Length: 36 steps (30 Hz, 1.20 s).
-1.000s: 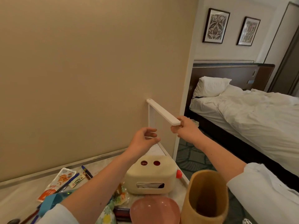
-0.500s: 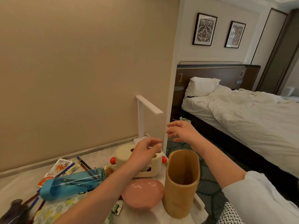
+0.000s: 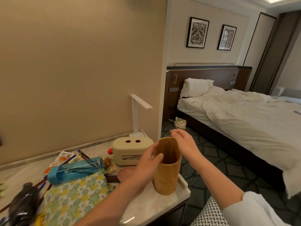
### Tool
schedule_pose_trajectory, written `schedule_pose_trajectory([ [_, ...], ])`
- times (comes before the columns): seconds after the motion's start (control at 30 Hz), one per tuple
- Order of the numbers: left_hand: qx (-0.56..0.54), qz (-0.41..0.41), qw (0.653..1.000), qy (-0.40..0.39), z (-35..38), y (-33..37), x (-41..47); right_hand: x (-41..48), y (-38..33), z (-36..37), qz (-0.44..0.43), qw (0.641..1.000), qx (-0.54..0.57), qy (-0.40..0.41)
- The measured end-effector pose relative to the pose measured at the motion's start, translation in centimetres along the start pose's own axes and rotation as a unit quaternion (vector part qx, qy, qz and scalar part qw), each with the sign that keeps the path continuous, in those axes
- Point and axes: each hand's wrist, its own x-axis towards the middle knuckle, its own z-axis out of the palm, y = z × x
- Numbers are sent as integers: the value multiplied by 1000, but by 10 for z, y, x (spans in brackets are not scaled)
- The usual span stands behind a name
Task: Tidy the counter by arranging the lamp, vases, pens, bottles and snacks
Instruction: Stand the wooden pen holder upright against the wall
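A tall tan vase (image 3: 167,175) stands upright near the counter's right front corner. My left hand (image 3: 146,163) grips its near rim, thumb hooked inside and fingers outside. My right hand (image 3: 184,142) hovers at the far rim with relaxed fingers, holding nothing. The white desk lamp (image 3: 138,110) stands in the back corner against the wall. A pink vase (image 3: 125,172) sits low just left of the tan one, partly hidden by my left arm. A blue bottle (image 3: 75,168) lies on its side. Pens (image 3: 83,154) and snack packets (image 3: 62,159) lie near the wall.
A cream tissue box (image 3: 130,150) sits between the lamp and the vases. A floral pouch (image 3: 73,193) and a dark bottle (image 3: 22,204) lie at the front left. The marble counter (image 3: 154,209) ends just right of the tan vase. A bed (image 3: 236,115) stands beyond.
My right hand let go of the lamp head. Both hands dropped from the lamp to the tan vase, and my left hand took hold of its rim.
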Motion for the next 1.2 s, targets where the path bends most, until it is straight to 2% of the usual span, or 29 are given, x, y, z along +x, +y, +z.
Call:
schedule_pose_trajectory([
  [0.3, 53, -16, 997, 48, 24, -17, -7, -11, 26, -2, 51, 998, 14, -34],
  [0.5, 120, -34, 988, 89, 34, -26, 11, 3, 38, -8, 20, 996, -77, -42],
  [0.7, 111, -44, 988, 94, 44, -39, 27, 21, 64, -8, -11, 992, -97, -80],
  [0.8, 107, -21, 989, 103, 46, -40, 31, 33, 67, -7, -32, 991, -118, -61],
  [0.97, 60, 31, 987, 147, 36, -10, 32, 53, 35, -6, -99, 992, -71, -44],
  [1.2, 69, 67, 961, 260, -21, 26, 24, 65, -26, 40, -137, 982, 9, -126],
])
